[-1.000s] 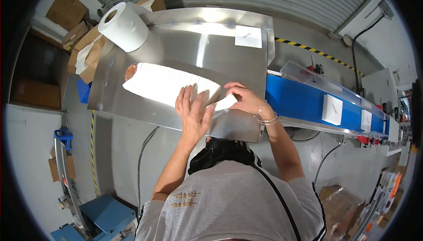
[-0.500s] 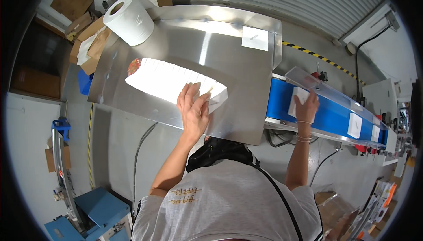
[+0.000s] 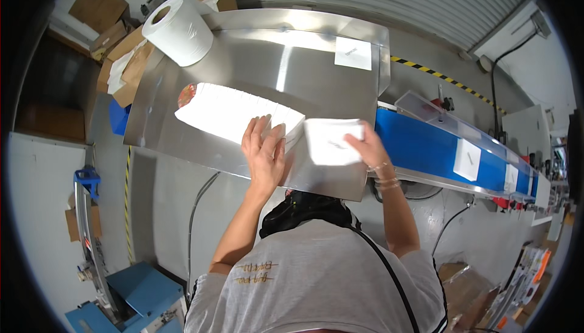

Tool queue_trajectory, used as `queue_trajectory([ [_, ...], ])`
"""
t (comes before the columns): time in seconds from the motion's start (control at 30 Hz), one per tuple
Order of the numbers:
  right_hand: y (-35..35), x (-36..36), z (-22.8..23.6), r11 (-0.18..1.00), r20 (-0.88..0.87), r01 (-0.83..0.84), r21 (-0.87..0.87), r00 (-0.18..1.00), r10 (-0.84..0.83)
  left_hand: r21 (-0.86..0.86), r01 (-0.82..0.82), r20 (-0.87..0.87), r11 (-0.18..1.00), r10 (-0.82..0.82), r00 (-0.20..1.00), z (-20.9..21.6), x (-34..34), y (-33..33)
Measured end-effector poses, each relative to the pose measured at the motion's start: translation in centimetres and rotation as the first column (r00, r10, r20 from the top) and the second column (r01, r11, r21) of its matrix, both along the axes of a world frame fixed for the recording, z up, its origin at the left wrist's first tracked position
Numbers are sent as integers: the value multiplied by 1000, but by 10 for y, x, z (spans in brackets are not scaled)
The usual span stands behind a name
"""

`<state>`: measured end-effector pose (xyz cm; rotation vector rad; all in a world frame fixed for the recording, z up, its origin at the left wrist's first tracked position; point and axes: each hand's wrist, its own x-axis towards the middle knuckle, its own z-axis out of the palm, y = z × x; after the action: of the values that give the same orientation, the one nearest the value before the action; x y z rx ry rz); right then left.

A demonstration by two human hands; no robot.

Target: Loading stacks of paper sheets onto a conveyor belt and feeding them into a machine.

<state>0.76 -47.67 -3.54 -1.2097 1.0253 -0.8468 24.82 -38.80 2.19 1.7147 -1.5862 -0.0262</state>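
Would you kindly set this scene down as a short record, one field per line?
Left hand: touching the row of white squares near its right end
Right hand: holding a flat white square, slightly blurred
Work surface: metal table
Far left on table: white roll
Far right on table: single white sheet
Right of table: blue conveyor belt carrying more white squares

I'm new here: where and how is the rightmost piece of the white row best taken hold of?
Probably by the right edge of the rightmost piece, coming from the right with the right hand, once it releases its white square. The rest of the white row crowds the piece's left side, its right side looks uncovered, and the left hand lies against the row.
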Motion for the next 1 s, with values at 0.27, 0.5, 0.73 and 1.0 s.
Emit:
queue_trajectory([
  [0.27, -9, -126, -13, 721, -707, 273, -637, 166, -687, -11, 28, -8, 1000, -28, 1000, 4, 3, 0],
  [0.5, -10, 17, 52, 902, -368, -343, -262, 900, 236, 9, 115, 44, 993, -115, 992, 7, 4, -1],
  [0.73, -18, 51, 23, 797, -290, -419, -435, 903, 317, 15, 67, -9, 998, -67, 998, 18, 2, -1],
  [1.0, -10, -99, -33, 863, -427, 467, -191, 752, -502, -8, -27, 22, 1000, 27, 999, -1, 16, 4],
])
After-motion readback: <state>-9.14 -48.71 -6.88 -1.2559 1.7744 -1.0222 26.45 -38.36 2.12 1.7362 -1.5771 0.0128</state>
